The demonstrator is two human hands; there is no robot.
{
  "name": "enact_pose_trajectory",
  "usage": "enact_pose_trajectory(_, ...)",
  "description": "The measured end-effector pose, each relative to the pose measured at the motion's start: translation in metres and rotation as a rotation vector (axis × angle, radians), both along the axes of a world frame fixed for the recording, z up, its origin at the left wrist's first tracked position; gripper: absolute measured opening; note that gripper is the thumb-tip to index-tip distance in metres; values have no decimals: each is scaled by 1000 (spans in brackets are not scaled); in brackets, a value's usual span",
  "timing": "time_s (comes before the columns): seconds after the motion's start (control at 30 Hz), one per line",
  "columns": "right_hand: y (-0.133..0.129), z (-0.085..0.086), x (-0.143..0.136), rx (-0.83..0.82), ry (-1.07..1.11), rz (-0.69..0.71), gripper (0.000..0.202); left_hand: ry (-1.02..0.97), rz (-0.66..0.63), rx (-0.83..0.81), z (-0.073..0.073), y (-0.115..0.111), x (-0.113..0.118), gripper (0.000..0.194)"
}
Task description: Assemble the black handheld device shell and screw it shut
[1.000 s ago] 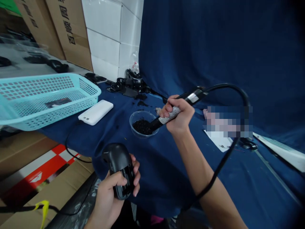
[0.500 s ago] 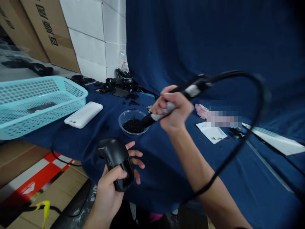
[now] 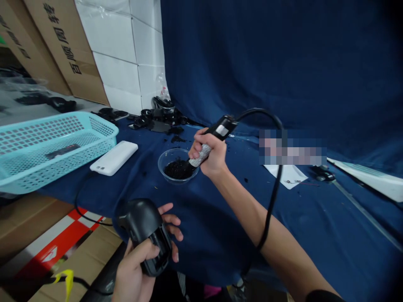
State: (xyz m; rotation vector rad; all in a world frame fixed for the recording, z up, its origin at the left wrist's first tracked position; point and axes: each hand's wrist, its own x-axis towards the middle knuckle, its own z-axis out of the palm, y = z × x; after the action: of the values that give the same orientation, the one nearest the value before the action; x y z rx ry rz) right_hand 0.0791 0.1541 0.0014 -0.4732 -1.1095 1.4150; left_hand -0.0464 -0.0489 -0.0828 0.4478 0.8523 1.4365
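Observation:
My left hand (image 3: 134, 262) grips a rounded black plastic casing (image 3: 141, 216), thumb on its hollow open side and fingers behind. My right hand (image 3: 214, 151) is wrapped round a corded electric screwdriver (image 3: 223, 128) with a silvery wrap on its grip. The tool slants down to the left, its front end over the heap of small black screws (image 3: 178, 170) in a clear plastic bowl (image 3: 161, 165). Whether its tip touches the screws I cannot tell. The bowl stands on dark blue cloth, beyond my left hand.
A light blue plastic basket (image 3: 105, 147) and a white power bank (image 3: 115, 157) with a cable lie on the left. Black plastic parts (image 3: 160, 121) are heaped at the back. A white paper (image 3: 288, 178) lies to the right. The screwdriver's black cord (image 3: 273, 188) loops over my right forearm.
My right hand has moved left and down, bringing the screwdriver's front end deeper into the bowl. My left hand has shifted down and left with the casing. The view has tilted slightly.

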Motion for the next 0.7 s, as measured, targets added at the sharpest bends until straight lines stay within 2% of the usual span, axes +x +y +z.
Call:
enact_pose_trajectory(0.17,-27,37,28,61,135,-30,12,0,-3,34,13,12,10,71)
enact_pose_trajectory(0.3,-53,61,43,117,129,-81,8,9,-35,96,26,18,19,75)
enact_pose_trajectory(0.43,-70,68,46,123,117,-88,10,-17,-40,131,34,16,26,79)
enact_pose_trajectory(0.57,-80,69,50,192,81,-33,12,-68,-83,178,39,8,25,85)
enact_pose_trajectory(0.7,-90,72,53,233,21,2,15,-109,-136,242,40,2,20,78)
